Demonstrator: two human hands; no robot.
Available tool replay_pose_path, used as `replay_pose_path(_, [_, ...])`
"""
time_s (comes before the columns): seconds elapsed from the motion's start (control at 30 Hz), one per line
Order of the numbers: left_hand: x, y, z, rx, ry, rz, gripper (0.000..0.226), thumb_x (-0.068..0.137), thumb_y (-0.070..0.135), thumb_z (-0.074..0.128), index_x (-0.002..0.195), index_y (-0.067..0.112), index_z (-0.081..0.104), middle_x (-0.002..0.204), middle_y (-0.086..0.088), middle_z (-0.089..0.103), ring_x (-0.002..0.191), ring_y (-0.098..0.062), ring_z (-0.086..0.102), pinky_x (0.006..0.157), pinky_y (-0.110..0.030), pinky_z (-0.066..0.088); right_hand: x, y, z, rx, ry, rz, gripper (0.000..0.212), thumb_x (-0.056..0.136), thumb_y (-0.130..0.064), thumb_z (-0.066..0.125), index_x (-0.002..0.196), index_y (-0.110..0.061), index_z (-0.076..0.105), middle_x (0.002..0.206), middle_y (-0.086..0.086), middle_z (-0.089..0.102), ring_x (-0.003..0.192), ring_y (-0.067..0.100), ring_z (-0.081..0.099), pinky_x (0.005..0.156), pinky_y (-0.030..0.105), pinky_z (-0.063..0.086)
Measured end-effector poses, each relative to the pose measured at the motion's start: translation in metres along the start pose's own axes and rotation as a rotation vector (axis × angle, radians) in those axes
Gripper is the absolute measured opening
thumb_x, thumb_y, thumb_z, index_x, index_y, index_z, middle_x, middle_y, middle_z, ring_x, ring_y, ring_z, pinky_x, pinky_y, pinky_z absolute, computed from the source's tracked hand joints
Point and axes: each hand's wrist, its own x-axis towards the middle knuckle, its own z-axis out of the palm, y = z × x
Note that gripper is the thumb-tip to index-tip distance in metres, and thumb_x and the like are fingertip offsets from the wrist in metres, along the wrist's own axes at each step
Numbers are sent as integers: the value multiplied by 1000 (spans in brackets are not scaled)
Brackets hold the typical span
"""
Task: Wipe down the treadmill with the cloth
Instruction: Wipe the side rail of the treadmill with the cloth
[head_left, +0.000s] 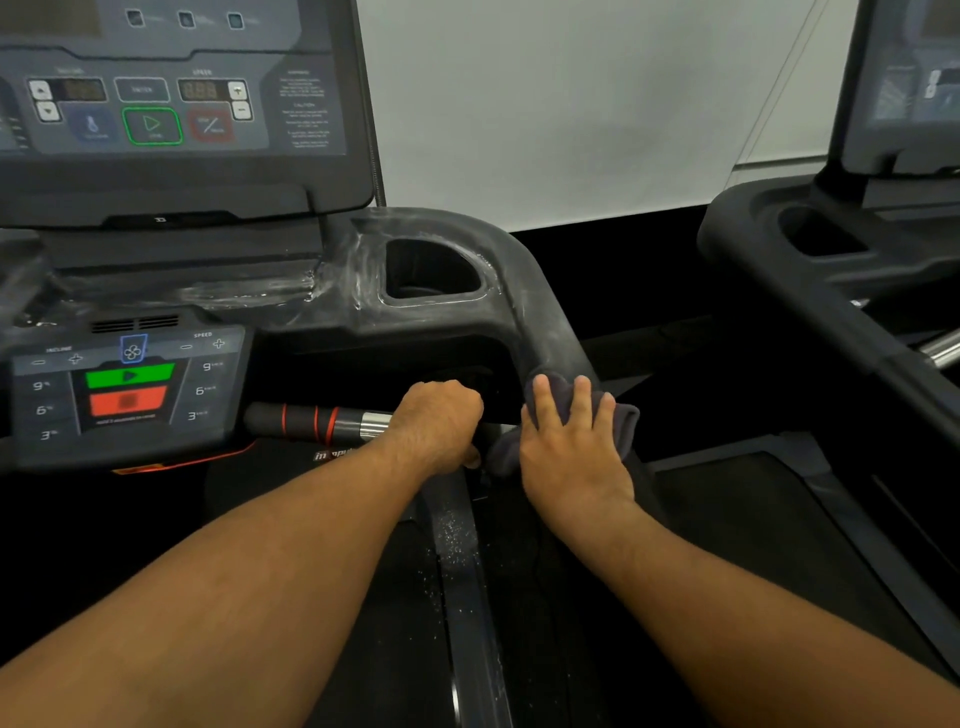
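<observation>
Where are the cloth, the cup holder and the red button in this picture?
cloth (623, 423): head view, bare fold at its right edge.
cup holder (431, 265): head view, dark inner wall.
red button (127, 401): head view, its middle.

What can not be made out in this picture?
Head view:
Console small print: blurred, too small.
Cup holder bottom: in shadow.
Bar end: under the left grip.
Cloth middle: under the right grip.
Second treadmill: cut off by the right edge.

I am reading INCLINE and SPEED on the lower control panel (130, 395), with 9, 6, 3 running down each side. The upper console (171, 104) print is blurring out.
</observation>
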Motion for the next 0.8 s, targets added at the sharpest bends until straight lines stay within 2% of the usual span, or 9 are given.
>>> replay_pose_path(0.13, [0, 0, 2, 14, 11, -5, 37, 81, 46, 71, 106, 20, 65, 97, -3, 67, 94, -22, 64, 74, -34, 39, 8, 12, -6, 214, -24, 72, 64, 101, -25, 38, 155, -15, 5, 161, 15, -11, 147, 42, -3, 118, 57, 6])
replay_pose_path(0.27, [-2, 1, 0, 25, 15, -7, 34, 83, 42, 70, 107, 19, 64, 99, -3, 67, 96, -22, 63, 74, -33, 37, -19, 26, 4, 453, -38, 194, 72, 100, -39, 43, 155, -18, 3, 163, 10, -8, 149, 34, -1, 121, 48, 8])
replay_pose_path(0.37, [-3, 0, 0, 20, 21, 9, 33, 84, 41, 68, 108, 20, 64, 99, -3, 67, 93, -22, 63, 74, -32, 37, -23, 27, 2, 585, -45, 335, 74, 98, -51, 38, 154, -16, 6, 162, 12, 4, 146, 33, 14, 117, 47, 23])
replay_pose_path(0.43, [-3, -1, 0, 34, 23, 25, 32, 85, 41, 67, 108, 19, 64, 98, -3, 67, 91, -21, 63, 72, -32, 37, -9, 22, -3, 602, -61, 435, 78, 96, -55, 39, 154, -15, 5, 160, 15, 10, 141, 37, 25, 110, 50, 32])
replay_pose_path(0.57, [-2, 0, -1, 80, 21, 49, 31, 88, 41, 64, 108, 18, 62, 97, -2, 66, 89, -19, 63, 71, -31, 37, 16, 18, -8, 617, -23, 519, 80, 95, -59, 37, 154, -14, 6, 153, 17, 25, 131, 38, 39, 98, 52, 41])
replay_pose_path(0.63, [-3, 0, -1, 98, 33, 65, 30, 88, 41, 64, 107, 18, 63, 95, -2, 66, 88, -19, 62, 71, -31, 36, 28, 23, -7, 656, 7, 536, 75, 96, -58, 34, 153, -13, 15, 148, 17, 34, 126, 38, 45, 95, 51, 44])
replay_pose_path(0.67, [-3, 0, -2, 101, 36, 71, 29, 88, 41, 64, 106, 17, 63, 95, -2, 65, 88, -19, 62, 72, -31, 36, 37, 28, -6, 699, 29, 565, 69, 97, -57, 33, 149, -11, 25, 141, 17, 43, 120, 38, 50, 90, 49, 47])
replay_pose_path(0.73, [-4, -1, -1, 82, 32, 66, 30, 87, 41, 65, 105, 17, 63, 95, -2, 65, 89, -20, 62, 75, -33, 38, 58, 37, -6, 811, 92, 657, 55, 98, -53, 34, 126, -9, 51, 116, 17, 59, 99, 36, 60, 76, 42, 51])
replay_pose_path(0.8, [-3, -1, 0, 57, 34, 56, 30, 85, 41, 67, 103, 18, 63, 97, -3, 66, 91, -21, 62, 80, -35, 38, 75, 44, -8, 865, 136, 694, 51, 98, -51, 35, 111, -7, 59, 99, 15, 63, 86, 33, 62, 69, 38, 51])
